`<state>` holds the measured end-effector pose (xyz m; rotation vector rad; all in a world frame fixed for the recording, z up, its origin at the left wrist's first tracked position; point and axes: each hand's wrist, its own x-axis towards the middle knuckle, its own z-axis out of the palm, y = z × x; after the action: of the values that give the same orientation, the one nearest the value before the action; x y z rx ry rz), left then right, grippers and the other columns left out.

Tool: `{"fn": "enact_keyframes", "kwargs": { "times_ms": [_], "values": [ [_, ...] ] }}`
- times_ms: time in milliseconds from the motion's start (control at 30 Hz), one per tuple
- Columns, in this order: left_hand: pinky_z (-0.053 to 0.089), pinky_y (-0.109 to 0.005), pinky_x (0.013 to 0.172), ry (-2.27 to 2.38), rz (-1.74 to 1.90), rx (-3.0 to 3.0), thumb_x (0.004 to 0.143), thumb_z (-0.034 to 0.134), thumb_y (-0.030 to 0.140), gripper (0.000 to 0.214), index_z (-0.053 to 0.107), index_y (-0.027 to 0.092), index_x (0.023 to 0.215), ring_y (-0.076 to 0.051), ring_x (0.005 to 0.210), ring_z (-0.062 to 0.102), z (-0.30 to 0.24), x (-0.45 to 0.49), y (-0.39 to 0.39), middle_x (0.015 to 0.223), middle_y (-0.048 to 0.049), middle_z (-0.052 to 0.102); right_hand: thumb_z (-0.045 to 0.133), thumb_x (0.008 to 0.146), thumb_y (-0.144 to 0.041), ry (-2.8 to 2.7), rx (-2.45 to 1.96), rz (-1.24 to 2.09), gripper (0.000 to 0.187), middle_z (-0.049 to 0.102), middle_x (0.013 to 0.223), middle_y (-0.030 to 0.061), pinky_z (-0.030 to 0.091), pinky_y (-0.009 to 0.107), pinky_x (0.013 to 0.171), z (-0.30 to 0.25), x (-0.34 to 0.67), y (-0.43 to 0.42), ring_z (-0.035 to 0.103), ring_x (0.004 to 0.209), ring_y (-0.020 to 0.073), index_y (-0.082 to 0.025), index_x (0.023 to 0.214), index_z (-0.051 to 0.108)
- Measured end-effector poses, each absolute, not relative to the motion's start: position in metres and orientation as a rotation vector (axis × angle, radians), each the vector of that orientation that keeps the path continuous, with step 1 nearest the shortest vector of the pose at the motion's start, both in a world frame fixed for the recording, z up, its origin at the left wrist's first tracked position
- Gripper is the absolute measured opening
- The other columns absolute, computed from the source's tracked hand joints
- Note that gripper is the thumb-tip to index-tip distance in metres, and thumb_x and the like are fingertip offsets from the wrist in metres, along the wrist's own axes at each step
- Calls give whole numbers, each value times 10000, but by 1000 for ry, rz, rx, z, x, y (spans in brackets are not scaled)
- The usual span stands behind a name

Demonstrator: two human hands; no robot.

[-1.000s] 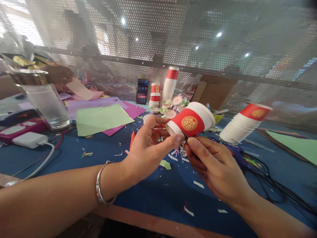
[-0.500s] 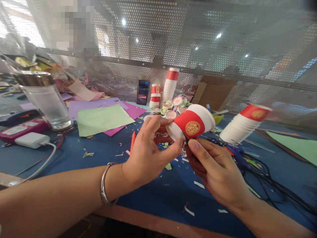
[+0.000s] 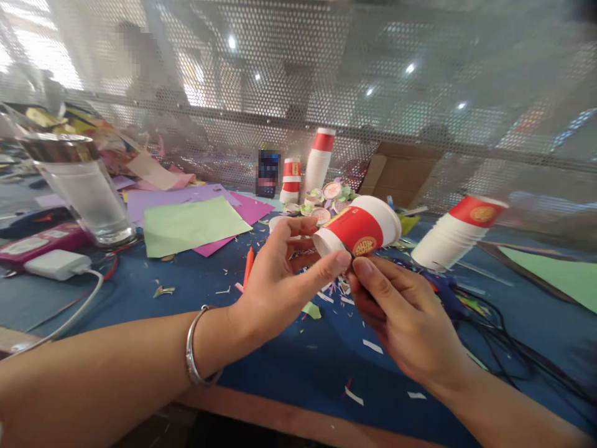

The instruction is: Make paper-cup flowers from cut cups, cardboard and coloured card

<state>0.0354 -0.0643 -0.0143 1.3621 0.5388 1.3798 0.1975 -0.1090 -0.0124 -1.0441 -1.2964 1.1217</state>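
Observation:
A white paper cup (image 3: pixel 360 219) with a red band and a gold emblem lies tilted on its side in the air, its wide rim to the right. My left hand (image 3: pixel 280 280) grips it near its narrow base, thumb below and fingers on the far side. Close under the cup, my right hand (image 3: pixel 396 305) is closed in a pinch, its thumb by the red band. Something small and dark shows at that pinch, touching or nearly touching the cup; its kind I cannot make out. The right fingers are partly hidden behind the thumb.
Stacked paper cups (image 3: pixel 457 231) lean at right; another cup stack (image 3: pixel 319 162) stands behind. Decorated cut pieces (image 3: pixel 332 190) and paper scraps lie between. At left are coloured sheets (image 3: pixel 196 224), a glass water bottle (image 3: pixel 84 193) and a white charger (image 3: pixel 58 264). Black cables (image 3: pixel 504 336) run right.
The cup has turned about its length, so the gold emblem sits lower and gold lettering shows on top. The left thumb has shifted slightly. The right hand has barely moved.

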Motion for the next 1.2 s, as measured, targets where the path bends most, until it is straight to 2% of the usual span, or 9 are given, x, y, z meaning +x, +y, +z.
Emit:
{"fn": "enact_keyframes", "kwargs": {
  "times_ms": [133, 233, 467, 700, 933, 1033, 1200],
  "values": [
    [569, -261, 773, 522, 1254, 1243, 818, 815, 347, 395, 550, 152, 1036, -137, 867, 658, -10, 36, -60, 968, -62, 695, 672, 913, -583, -1305, -1060, 1116, 434, 302, 599, -59, 123, 245, 417, -14, 201, -108, 241, 489, 69, -207, 725, 563],
    [566, -247, 766, 486, 1272, 1282, 812, 819, 287, 369, 529, 165, 1005, -125, 850, 661, -10, 35, -59, 934, -41, 696, 663, 927, -568, -1330, -1066, 1072, 440, 331, 605, -56, 151, 245, 421, -15, 202, -108, 264, 494, 68, -203, 713, 541],
    [609, -294, 812, 528, 1396, 1494, 813, 808, 276, 342, 550, 175, 1015, -174, 967, 680, -16, 36, -67, 1020, -57, 656, 640, 949, -550, -1403, -1079, 979, 442, 348, 604, -52, 180, 247, 417, -17, 201, -109, 282, 491, 67, -200, 701, 538],
    [632, -357, 878, 562, 1521, 1684, 809, 809, 244, 359, 569, 176, 1067, -176, 936, 698, -22, 36, -62, 1083, -68, 610, 635, 945, -565, -1404, -1109, 954, 448, 341, 578, -55, 160, 250, 405, -18, 202, -109, 278, 470, 70, -205, 699, 530],
    [616, -404, 917, 637, 1612, 1924, 841, 785, 273, 324, 610, 194, 1103, -207, 1003, 646, -29, 32, -59, 1086, -73, 571, 653, 935, -564, -1382, -1067, 993, 456, 329, 567, -63, 155, 249, 404, -19, 199, -108, 259, 464, 65, -204, 690, 519],
    [614, -385, 918, 569, 1603, 1805, 818, 812, 277, 363, 590, 198, 1095, -199, 995, 663, -26, 34, -61, 1106, -72, 594, 649, 939, -559, -1384, -1072, 975, 451, 327, 575, -60, 168, 254, 415, -18, 198, -109, 271, 477, 71, -204, 690, 523],
    [609, -290, 848, 488, 1413, 1379, 817, 821, 297, 407, 542, 195, 1094, -164, 973, 690, -17, 38, -66, 1072, -59, 678, 630, 953, -558, -1433, -1082, 917, 433, 375, 599, -46, 184, 260, 431, -15, 201, -110, 313, 504, 79, -205, 717, 546]
  ]
}}
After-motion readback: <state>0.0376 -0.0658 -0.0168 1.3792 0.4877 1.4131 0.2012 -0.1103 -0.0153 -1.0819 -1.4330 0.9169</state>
